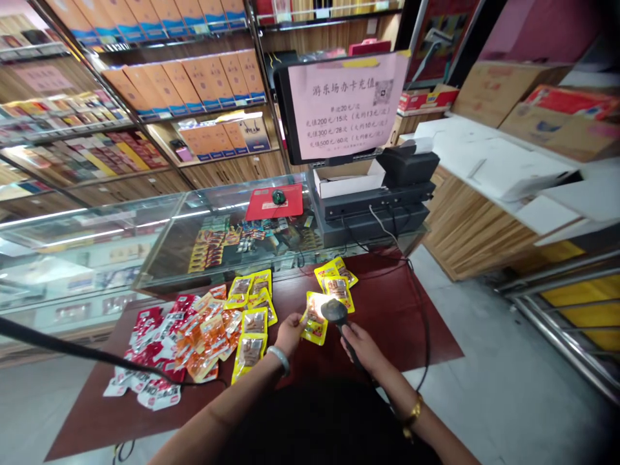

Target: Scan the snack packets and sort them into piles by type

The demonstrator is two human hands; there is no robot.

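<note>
Our left hand [289, 332] pinches a yellow packet [314, 328], our right hand [361, 347] grips a lit scanner [335, 312]; far-right packets [338, 289] seem scanned, left piles [213, 334] perhaps not yet.

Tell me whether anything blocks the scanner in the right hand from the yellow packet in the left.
Nothing visible does: the left hand pinches the yellow packet by its left edge, clear of the scanner in the right hand.

Left grip [289, 334] held yellow packet [314, 330] by its left edge; right grip [362, 349] held dark scanner [335, 311], its light [318, 306] on the packet. Dark-red tabletop [392, 316] carried more yellow packets [251, 349], then orange packets [211, 336] and red-and-white packets [155, 358] farther left. Glass case [165, 258] stood behind; pink sign [346, 106] hung on black monitor [285, 116].
</note>
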